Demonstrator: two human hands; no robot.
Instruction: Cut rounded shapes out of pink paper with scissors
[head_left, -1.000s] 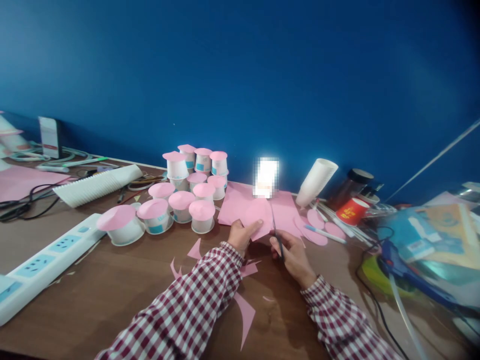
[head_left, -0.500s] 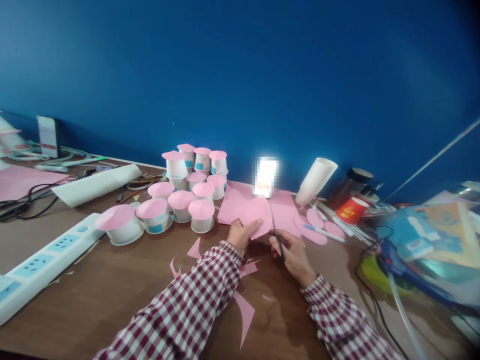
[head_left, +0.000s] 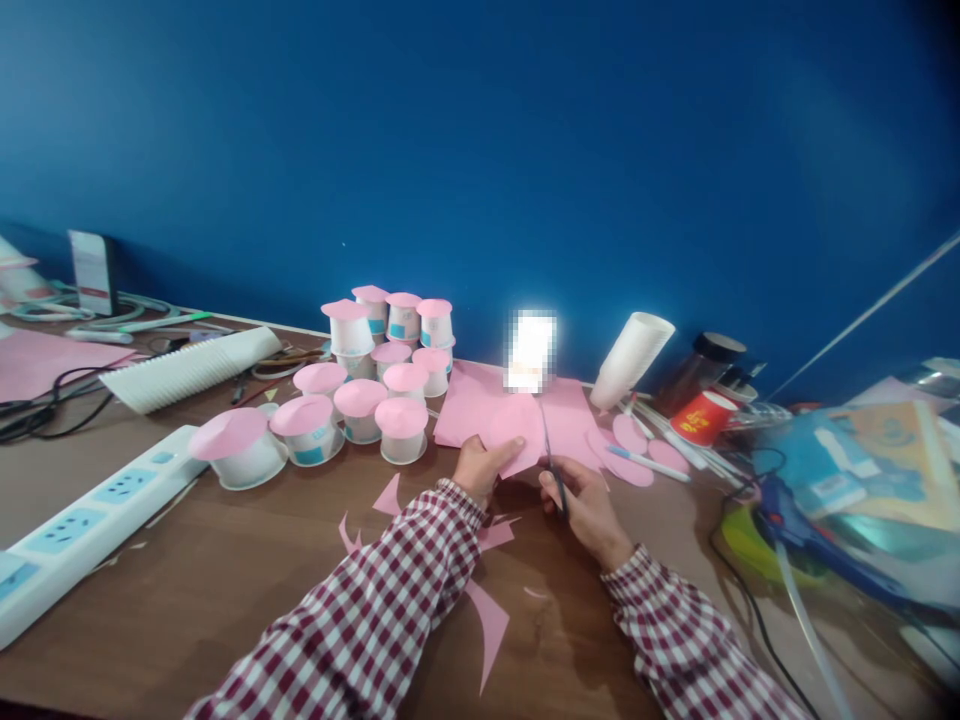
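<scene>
Bench of brown wood (head_left: 247,570) is spread across the lower frame. Pink-topped white paper cups (head_left: 309,440) are grouped left of centre. At centre, a pink paper piece (head_left: 521,430) is pinched by fingers of the left hand (head_left: 478,468); slender dark scissors (head_left: 557,486) are gripped at its right edge by the right hand (head_left: 589,507).

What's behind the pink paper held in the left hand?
Larger pink sheets on the table show past both sides of the held paper. The area directly behind it is covered; the left hand has its thumb on top, other fingers mostly hidden.
</scene>
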